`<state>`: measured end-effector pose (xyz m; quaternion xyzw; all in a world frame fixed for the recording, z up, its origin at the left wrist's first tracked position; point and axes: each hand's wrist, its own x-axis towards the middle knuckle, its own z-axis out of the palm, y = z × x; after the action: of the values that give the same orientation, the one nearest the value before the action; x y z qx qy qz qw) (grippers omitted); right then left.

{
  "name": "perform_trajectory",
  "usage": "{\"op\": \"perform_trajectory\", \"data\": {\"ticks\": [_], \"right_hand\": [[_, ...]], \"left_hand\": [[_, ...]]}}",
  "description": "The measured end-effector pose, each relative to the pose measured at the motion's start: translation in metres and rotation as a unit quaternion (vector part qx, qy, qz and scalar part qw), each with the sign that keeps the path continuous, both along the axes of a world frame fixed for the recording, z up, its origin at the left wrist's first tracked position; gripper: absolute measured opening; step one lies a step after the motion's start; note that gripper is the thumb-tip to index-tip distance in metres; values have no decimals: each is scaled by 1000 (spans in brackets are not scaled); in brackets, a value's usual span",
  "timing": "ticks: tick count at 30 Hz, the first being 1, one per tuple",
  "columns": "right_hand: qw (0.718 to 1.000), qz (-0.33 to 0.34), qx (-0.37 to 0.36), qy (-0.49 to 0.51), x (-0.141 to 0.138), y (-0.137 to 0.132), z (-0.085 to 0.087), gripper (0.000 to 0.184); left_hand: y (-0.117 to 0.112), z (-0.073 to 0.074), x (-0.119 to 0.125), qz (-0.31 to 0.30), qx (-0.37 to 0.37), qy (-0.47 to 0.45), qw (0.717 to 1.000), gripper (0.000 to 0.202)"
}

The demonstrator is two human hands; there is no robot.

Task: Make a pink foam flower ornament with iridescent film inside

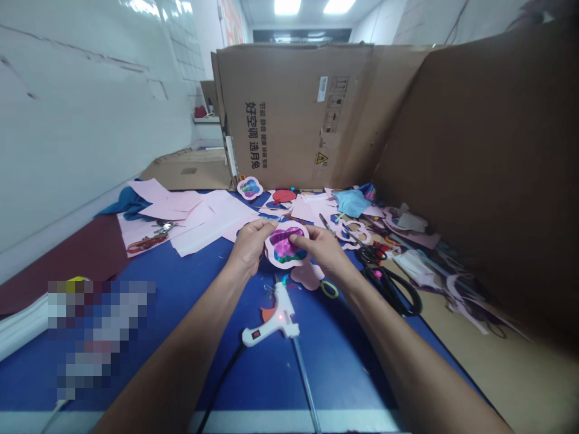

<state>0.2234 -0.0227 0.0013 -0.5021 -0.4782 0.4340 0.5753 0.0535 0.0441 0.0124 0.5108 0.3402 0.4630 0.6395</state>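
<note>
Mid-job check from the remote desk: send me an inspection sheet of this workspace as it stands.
surface: blue tabletop, with paper scraps lying on it.
job's things: flower-shaped pink paper frame with shiny purple film; hot glue gun lying just below the hands.
clutter: pink paper sheets to the left; black-handled scissors to the right.
hands: left hand and right hand both grip the frame.
cables: black cable runs from the glue gun toward the near edge.
surroundings: cardboard box panel behind the table; white wall on the left.
</note>
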Motion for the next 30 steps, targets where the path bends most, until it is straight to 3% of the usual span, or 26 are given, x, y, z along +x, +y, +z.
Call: {"op": "perform_trajectory", "data": {"ticks": [7, 15, 30], "right_hand": [[1000, -14, -14, 2, -1, -1, 3, 33], [1000, -27, 3, -4, 4, 3, -3, 31], [998, -37, -4, -49, 8, 3, -3, 27]], "left_hand": [[-2, 2, 0, -58, -22, -12, 998, 44], [-2, 0, 1, -72, -29, -5, 997, 46], [-2, 16, -9, -45, -55, 42, 997, 36]]}}
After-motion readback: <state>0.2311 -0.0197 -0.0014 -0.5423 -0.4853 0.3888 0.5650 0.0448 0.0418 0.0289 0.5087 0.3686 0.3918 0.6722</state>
